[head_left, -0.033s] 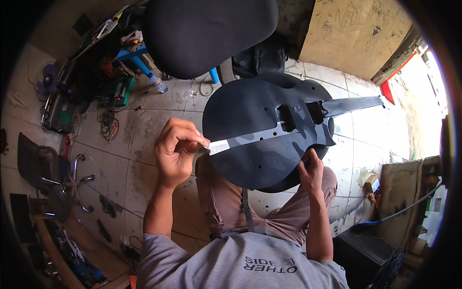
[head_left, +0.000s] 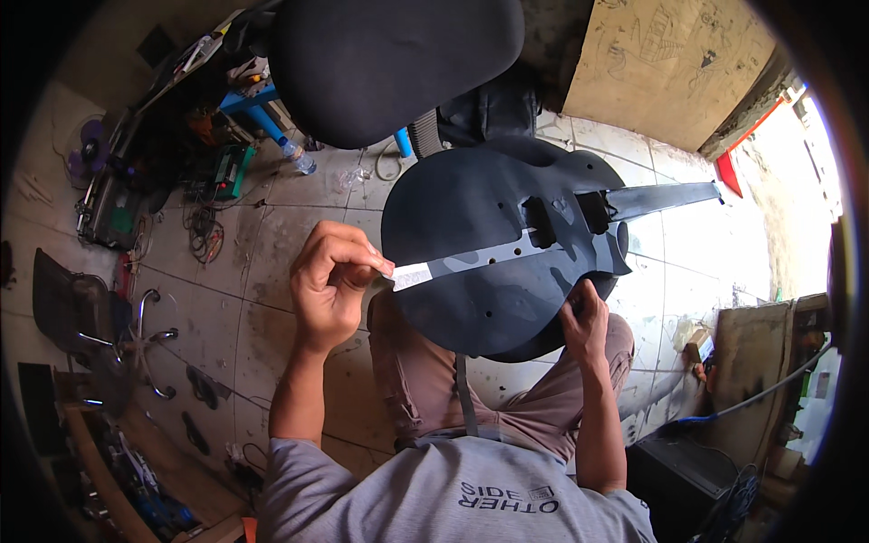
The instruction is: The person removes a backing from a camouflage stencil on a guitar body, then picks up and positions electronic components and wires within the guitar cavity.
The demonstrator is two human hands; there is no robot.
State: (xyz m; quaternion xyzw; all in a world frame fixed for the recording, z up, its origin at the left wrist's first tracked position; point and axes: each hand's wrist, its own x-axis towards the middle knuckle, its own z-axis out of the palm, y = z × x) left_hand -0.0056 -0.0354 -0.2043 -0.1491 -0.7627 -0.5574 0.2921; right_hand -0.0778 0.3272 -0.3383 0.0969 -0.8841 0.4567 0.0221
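An unfinished electric guitar (head_left: 453, 204), dark blue-grey with darker patches, lies across my lap with its neck (head_left: 665, 197) pointing right. A light grey band (head_left: 471, 261) with darker patches runs along the middle of its body to a pickup cutout. Where the band meets the body's left edge, my left hand (head_left: 330, 281) pinches the end of a short white strip (head_left: 413, 276) that looks like masking tape. My right hand (head_left: 585, 317) grips the body's near rim by the cutaway, thumb on top and the other fingers partly hidden.
Beyond the guitar stands a black padded seat (head_left: 398, 68). A blue stool (head_left: 258, 109), a plastic bottle (head_left: 297, 157) and a green tool case (head_left: 233, 172) are at the far left. A wheeled chair (head_left: 136, 335) is at left, a black box (head_left: 679, 475) near right, a wooden board (head_left: 665, 72) far right.
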